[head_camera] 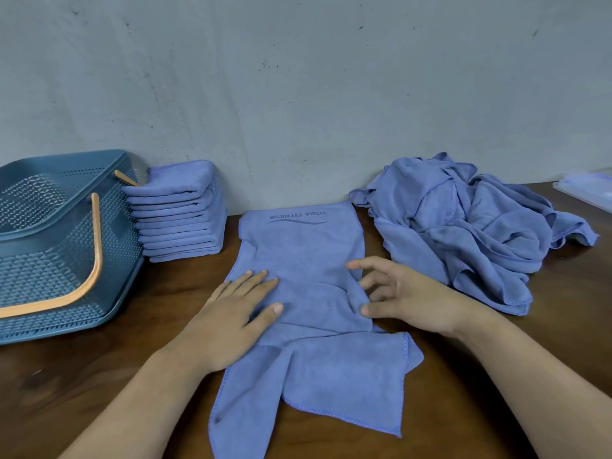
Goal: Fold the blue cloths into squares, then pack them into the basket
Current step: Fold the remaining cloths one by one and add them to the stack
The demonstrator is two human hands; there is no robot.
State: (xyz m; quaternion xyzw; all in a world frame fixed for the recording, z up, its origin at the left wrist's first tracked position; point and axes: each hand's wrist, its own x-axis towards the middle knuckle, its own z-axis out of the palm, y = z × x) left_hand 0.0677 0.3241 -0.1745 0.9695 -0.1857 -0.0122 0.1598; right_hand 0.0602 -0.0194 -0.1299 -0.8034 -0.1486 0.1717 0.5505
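A long blue cloth [308, 260] printed "YOGA FITNESS" lies stretched on the brown table, far end near the wall, near end rumpled and partly folded over. My left hand [231, 313] presses flat on its left side with straight fingers. At the cloth's right edge my right hand [400, 296] hovers with spread, slightly bent fingers, thumb touching the fabric, gripping nothing. A neat stack of folded blue cloths [178, 210] stands against the wall beside the blue plastic basket [53, 233] with orange handles at far left. A heap of unfolded blue cloths [463, 223] lies at the right.
A grey wall [298, 77] closes the back of the table [99, 369]. Something pale in clear wrapping [589, 187] lies at the far right edge. Bare wood shows in front of the basket and at the near right.
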